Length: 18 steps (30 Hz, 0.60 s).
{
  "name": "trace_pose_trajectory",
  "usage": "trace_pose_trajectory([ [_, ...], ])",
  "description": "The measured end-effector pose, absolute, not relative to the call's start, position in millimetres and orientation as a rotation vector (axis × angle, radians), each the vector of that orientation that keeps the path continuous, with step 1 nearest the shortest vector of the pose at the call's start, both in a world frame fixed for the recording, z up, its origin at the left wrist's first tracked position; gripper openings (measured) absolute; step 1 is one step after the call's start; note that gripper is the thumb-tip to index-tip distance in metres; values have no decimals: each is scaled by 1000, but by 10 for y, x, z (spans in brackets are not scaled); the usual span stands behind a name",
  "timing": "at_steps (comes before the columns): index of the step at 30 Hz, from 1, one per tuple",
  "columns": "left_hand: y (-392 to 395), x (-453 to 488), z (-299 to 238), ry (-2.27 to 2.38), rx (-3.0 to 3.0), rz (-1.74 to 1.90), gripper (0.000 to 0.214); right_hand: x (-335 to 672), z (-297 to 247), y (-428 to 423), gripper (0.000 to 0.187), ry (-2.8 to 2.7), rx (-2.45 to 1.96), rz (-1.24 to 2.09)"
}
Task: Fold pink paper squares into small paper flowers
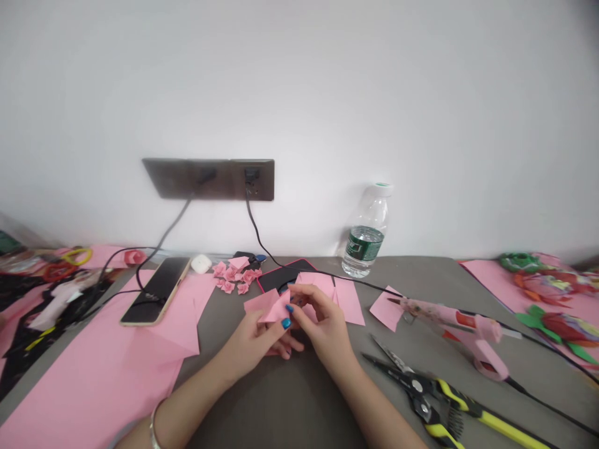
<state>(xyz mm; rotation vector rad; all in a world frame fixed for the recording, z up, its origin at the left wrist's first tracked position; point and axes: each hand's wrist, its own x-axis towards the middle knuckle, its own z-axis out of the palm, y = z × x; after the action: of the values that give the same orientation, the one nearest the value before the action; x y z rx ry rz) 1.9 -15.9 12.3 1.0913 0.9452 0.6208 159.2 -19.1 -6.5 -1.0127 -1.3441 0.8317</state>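
Between my two hands is a small folded piece of pink paper [277, 308], held just above the grey table. My left hand [262, 337] pinches it from the left, thumb on top. From the right, my right hand [322, 318] grips it between thumb and fingers near its upper edge. Other pink paper squares [349, 300] lie right behind my hands, partly covering a dark flat device with a red edge [285, 273]. Several small pink paper roses [229, 274] sit in a cluster behind my left hand.
A pink glue gun [463, 324] and yellow-handled shears [421, 390] lie at the right. A water bottle [365, 234] stands by the wall. Pink sheets [116, 368] and a phone [158, 290] are at the left. Cables [318, 271] cross the table; paper flowers [545, 287] lie far right.
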Motion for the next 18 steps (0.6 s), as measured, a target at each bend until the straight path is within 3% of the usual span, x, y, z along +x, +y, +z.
trace_pose_trajectory([
  [18,-159,32,92,935,1011,640,60,1568,-7,-225,12,-1484,-1000,699],
])
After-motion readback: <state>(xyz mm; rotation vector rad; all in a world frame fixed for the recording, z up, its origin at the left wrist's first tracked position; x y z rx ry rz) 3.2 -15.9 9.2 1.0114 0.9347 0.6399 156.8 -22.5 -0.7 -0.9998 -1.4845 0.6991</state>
